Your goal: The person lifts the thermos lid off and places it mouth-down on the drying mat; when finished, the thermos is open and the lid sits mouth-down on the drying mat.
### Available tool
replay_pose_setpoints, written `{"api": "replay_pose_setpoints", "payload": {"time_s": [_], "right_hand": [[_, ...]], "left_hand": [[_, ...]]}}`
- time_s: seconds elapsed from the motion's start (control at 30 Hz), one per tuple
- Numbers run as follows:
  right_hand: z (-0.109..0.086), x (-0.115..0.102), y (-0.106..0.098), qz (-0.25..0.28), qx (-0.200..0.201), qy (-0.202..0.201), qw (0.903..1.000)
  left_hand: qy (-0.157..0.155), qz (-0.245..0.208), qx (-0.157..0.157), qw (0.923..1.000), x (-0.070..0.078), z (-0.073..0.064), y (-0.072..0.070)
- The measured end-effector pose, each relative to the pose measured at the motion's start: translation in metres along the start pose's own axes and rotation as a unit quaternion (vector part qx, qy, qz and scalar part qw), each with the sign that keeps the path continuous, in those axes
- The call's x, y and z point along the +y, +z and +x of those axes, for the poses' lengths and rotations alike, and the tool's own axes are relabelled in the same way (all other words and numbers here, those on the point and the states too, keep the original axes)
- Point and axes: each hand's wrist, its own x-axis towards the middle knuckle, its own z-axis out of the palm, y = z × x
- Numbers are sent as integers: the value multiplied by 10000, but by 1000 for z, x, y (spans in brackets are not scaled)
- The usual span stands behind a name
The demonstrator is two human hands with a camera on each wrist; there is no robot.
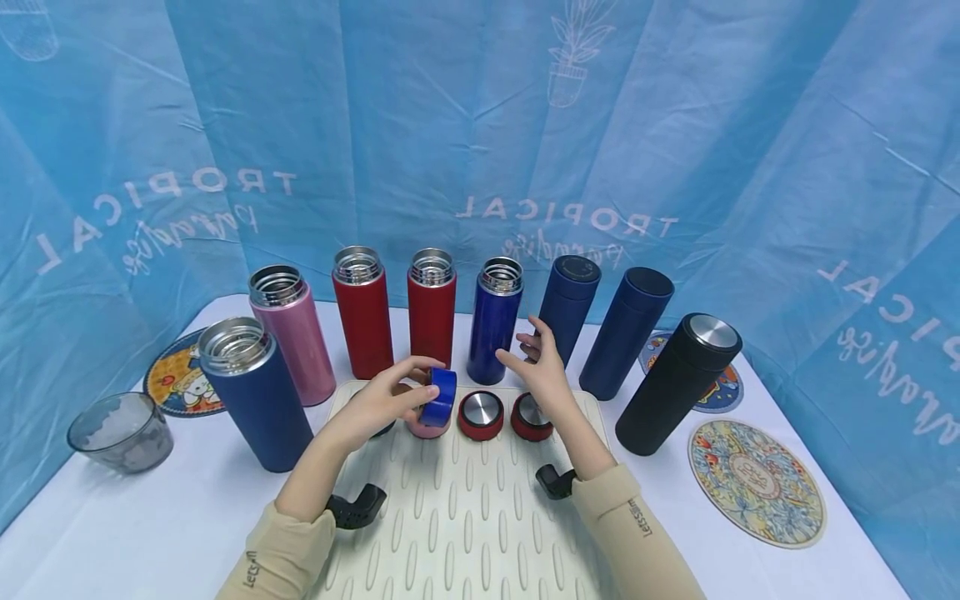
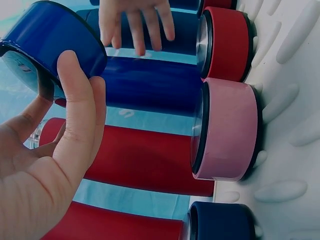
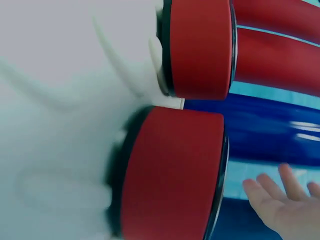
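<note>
My left hand (image 1: 381, 402) pinches a shiny blue bottle lid (image 1: 442, 398), tilted on its side above the pale mat. In the left wrist view the thumb and fingers lie around the rim of the lid. My right hand (image 1: 546, 367) holds nothing, its fingers spread beside the open glossy blue bottle (image 1: 491, 337). A pink lid (image 2: 227, 129), partly covered in the head view, sits on the mat below the left hand. Two red lids with silver tops, one (image 1: 481, 414) in the middle and one (image 1: 529, 421) under the right wrist, stand beside it. A dark blue lid (image 2: 222, 220) is mostly hidden by the left hand.
A ribbed cream mat (image 1: 457, 525) covers the table's front. Two uncapped red bottles (image 1: 432, 317), a pink bottle (image 1: 296, 342) and a navy bottle (image 1: 258, 404) stand left. Capped navy bottles (image 1: 626, 333) and a black bottle (image 1: 675, 387) stand right. A glass bowl (image 1: 123, 433) is far left.
</note>
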Motion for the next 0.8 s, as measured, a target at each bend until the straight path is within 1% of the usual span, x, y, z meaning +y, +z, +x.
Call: {"api": "replay_pose_setpoints", "payload": {"time_s": [0.13,0.27,0.4,0.57,0.7,0.8], "right_hand": [[-11,3,-11,-157,-298,-62,9994],[-19,8,-20,-459,-538,-28,9975],[-23,13,-27,-655,-649,20,9957],[-25,18,-33,-714,-701,95,9949],[-32,13,-35,-579,-795,335,9946],[-38,8,-35,-537,-861,371,9941]], "left_hand": [[25,71,10,10000,0,0,1],[71,160,49,9998,1,0,2],[74,350,133,9993,3,-2,2],[108,765,282,9966,3,-9,-1],[195,1270,427,9908,0,-18,-4],[102,1755,640,9823,-3,-26,-5]]}}
